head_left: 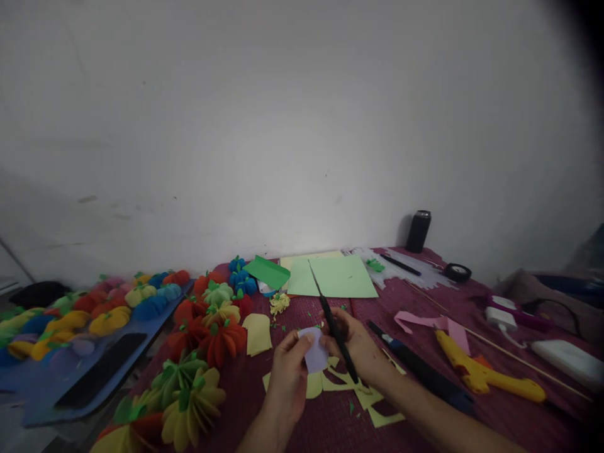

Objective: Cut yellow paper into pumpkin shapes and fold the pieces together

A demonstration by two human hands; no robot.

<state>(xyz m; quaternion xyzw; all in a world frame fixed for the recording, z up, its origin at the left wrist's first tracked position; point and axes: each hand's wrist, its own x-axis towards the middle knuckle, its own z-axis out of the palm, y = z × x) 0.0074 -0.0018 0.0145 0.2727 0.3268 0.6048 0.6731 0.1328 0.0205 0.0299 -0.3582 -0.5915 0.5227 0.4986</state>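
Note:
My left hand [289, 371] pinches a small pale lilac piece of paper [315, 358] between thumb and fingers. The paper has a rounded top edge and hangs over the yellow scraps. Close beside it, my right hand [352, 340] grips what appears to be a pair of black scissors [334, 324], seen edge-on. Their thin tip points up and away, towards the light green sheet [340, 277]. My right fingertips are near the lilac paper's right edge; whether they touch it is hard to tell. Cut yellow paper scraps [377, 412] lie below my hands.
Coloured paper pumpkins [221, 340] crowd the left, more on a blue board [108, 384] with a black phone [101, 371]. At right lie a yellow glue gun [491, 374], a dark blue-handled tool [425, 371], pink paper [455, 333] and a thin stick [523, 358]. A black can [418, 231] stands behind.

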